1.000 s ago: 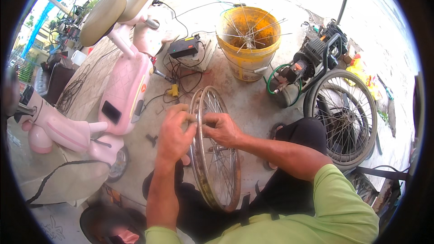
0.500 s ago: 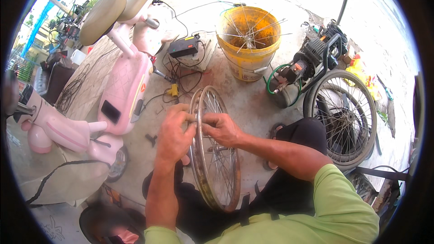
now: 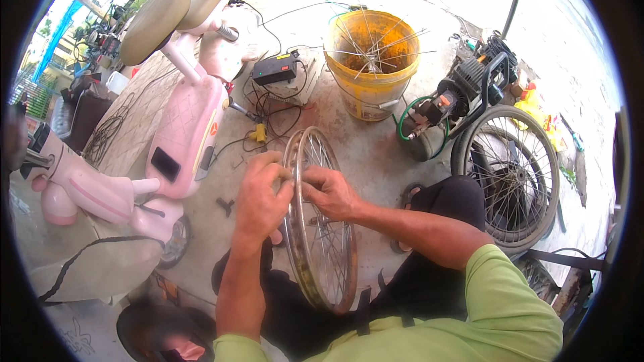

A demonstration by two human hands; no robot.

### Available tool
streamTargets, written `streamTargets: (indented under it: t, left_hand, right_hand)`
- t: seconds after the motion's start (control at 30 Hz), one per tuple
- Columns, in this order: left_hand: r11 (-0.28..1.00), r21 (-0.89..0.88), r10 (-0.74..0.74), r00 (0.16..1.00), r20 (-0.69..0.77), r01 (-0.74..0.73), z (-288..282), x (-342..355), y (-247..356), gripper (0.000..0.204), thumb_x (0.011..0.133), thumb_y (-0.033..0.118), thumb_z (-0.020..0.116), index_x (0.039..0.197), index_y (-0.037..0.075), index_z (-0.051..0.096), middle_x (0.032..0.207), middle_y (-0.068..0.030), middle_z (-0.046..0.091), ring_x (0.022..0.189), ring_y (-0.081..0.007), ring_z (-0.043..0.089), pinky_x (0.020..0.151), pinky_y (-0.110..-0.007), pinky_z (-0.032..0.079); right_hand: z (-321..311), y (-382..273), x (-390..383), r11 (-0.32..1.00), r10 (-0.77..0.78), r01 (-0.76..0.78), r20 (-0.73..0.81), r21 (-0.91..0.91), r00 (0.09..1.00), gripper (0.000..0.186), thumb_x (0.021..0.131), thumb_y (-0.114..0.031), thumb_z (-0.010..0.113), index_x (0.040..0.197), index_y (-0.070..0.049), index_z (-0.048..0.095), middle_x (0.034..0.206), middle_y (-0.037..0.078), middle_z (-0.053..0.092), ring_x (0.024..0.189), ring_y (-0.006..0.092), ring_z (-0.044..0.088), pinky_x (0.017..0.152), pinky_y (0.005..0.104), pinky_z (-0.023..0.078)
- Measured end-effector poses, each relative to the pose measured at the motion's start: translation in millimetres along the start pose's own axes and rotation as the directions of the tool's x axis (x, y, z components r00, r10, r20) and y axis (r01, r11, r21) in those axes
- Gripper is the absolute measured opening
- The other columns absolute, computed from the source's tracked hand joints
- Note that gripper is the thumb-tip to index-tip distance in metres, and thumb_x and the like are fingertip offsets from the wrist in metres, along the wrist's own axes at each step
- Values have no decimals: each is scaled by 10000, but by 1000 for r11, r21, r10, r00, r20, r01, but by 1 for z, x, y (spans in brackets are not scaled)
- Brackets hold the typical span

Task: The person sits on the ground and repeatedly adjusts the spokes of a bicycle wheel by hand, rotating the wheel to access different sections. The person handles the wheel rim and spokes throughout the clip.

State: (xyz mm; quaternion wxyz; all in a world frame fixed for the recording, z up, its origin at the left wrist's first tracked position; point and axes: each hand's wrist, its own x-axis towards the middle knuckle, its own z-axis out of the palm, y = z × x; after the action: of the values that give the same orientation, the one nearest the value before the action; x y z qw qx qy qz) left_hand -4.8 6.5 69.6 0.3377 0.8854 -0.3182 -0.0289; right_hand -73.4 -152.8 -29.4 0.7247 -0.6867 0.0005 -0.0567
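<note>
A bare, tyreless bicycle wheel [image 3: 298, 245] with a worn metal rim and thin spokes stands upright between my legs, its lower part close to my lap. On the rim's left side, near its upper part, my left hand [image 3: 260, 194] is closed, with thumb and fingers pinching at the rim. My right hand [image 3: 331, 194] reaches from the right, its bent fingers closed at the inner side of the rim where spokes run in. Both sets of fingertips almost meet across the rim. They hide the exact spot they work on.
A yellow bucket [image 3: 369, 87] holding loose spokes stands ahead. To the right are an air compressor [image 3: 463, 87] and a tyred wheel [image 3: 463, 161]. A pink electric bike [image 3: 184, 131] fills the left. A black charger [image 3: 275, 69] with cables and a small black tool [image 3: 225, 206] are nearby.
My fingers shift only slightly at the rim, and the wheel stays in place. The whole view moves a little.
</note>
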Motion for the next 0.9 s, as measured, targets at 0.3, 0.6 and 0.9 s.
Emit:
streamTargets:
  t: [0.3, 0.6, 0.9]
  left_hand:
    - [993, -111, -38, 999, 22, 40, 5, 2, 1, 135, 841, 53, 716, 963, -1, 735, 1299, -199, 691, 1222, -394, 652, 1054, -453, 517]
    - [994, -108, -27, 996, 85, 36, 2, 2, -6, 135, 825, 41, 713, 951, -6, 716, 1288, -207, 693, 1194, -387, 663, 1043, -448, 520]
    - [999, -20, 30, 1000, -6, -30, 4, 1, 1, 140, 842, 52, 715, 972, 0, 719, 1298, -206, 687, 1201, -399, 649, 1045, -465, 514]
  right_hand:
    - [-4, -11, -2, 996, 27, -31, -49, -87, 998, 236, 993, -210, 744, 1069, 13, 761, 914, 178, 710, 826, 307, 712, 739, 423, 553]
    - [-3, -8, -3, 992, -43, 40, -17, -120, 999, 246, 997, -225, 746, 1105, -5, 761, 930, 176, 706, 848, 337, 705, 759, 440, 544]
    - [-4, -10, -4, 991, -68, 63, -41, -117, 997, 250, 1003, -231, 738, 1104, -3, 756, 936, 179, 710, 869, 357, 708, 769, 447, 547]
